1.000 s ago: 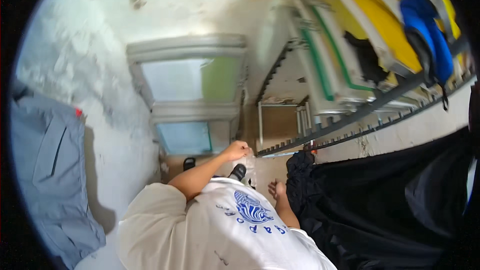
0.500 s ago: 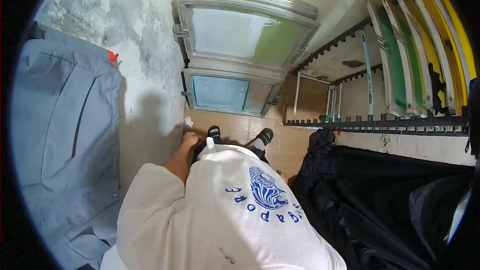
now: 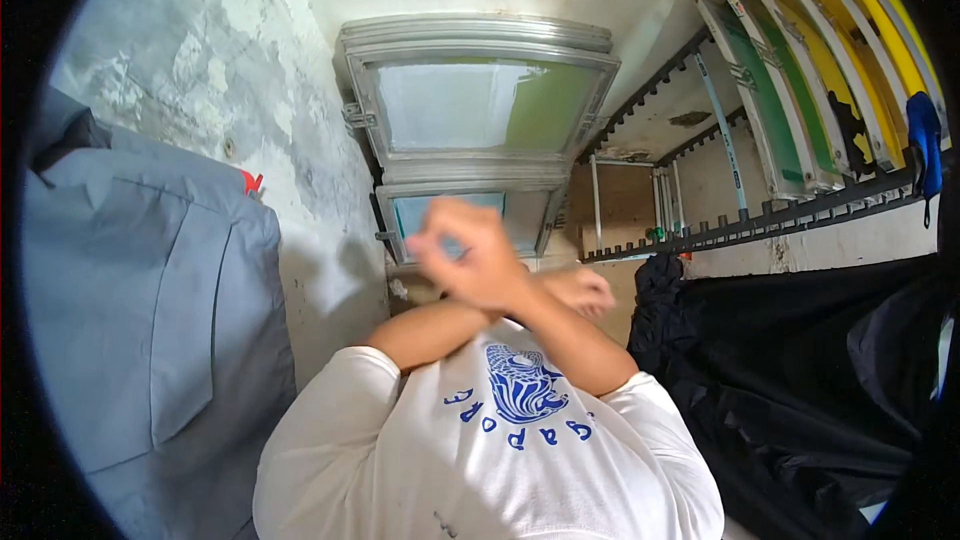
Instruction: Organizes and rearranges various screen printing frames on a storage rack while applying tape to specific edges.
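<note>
My forearms cross in front of the white printed shirt (image 3: 450, 460), the right over the left. My right hand (image 3: 475, 255) has come across to the left side, in front of the lower framed glass screen (image 3: 515, 202). Its fingers curl toward the thumb, leaving a small gap, and nothing shows in them. Reaching out to the right from under the right forearm is my left hand (image 3: 578, 290). Motion smears its fingers, and I see no object in it. Neither hand appears to touch anything but the other arm.
Metal-framed screens (image 3: 480, 105) lean against the far wall. A black slotted rack (image 3: 700, 238) at the right holds several frames with green and yellow mesh (image 3: 775, 125). Grey cloth (image 3: 170, 320) hangs at the left, black cloth (image 3: 780, 370) at the right. A blue item (image 3: 925, 145) hangs by the rack.
Both arms have risen from low at my sides and now cross before my chest. The view has tilted slightly, so the screens sit lower in the picture.
</note>
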The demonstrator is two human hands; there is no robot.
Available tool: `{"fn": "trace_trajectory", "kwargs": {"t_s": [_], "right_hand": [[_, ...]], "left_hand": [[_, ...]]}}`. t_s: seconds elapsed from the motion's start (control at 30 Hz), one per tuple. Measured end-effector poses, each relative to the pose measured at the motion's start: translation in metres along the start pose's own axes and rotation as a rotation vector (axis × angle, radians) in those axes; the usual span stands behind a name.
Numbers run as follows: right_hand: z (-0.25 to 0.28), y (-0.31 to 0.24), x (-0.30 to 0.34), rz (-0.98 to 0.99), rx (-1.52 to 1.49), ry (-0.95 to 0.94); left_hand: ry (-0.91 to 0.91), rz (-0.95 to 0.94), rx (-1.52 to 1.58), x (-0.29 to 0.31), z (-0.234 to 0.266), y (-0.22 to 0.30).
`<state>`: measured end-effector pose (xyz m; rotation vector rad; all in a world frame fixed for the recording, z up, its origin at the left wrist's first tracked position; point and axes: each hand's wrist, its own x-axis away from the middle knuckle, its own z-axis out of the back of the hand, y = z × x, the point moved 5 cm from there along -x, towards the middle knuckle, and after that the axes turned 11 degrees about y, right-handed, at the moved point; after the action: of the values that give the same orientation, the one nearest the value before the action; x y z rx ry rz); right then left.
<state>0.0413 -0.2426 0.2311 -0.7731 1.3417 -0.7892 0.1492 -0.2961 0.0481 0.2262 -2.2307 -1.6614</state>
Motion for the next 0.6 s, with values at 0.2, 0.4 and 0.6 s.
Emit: {"fn": "trace_trajectory", "kwargs": {"t_s": [0.2, 0.4, 0.6], "right_hand": [[-0.034, -0.035, 0.003, 0.193, -0.155, -0.264], [0.034, -0.026, -0.024, 0.204, -0.207, -0.313], [0.085, 0.006, -0.038, 0.154, -0.246, -0.376]], "left_hand": [[-0.14, 0.153, 0.067, -0.014, -0.051, 0.058], [-0.115, 0.137, -0.022, -0.08, -0.031, 0.085], [-0.063, 0.134, -0.075, -0.137, 0.0, 0.1]]}}
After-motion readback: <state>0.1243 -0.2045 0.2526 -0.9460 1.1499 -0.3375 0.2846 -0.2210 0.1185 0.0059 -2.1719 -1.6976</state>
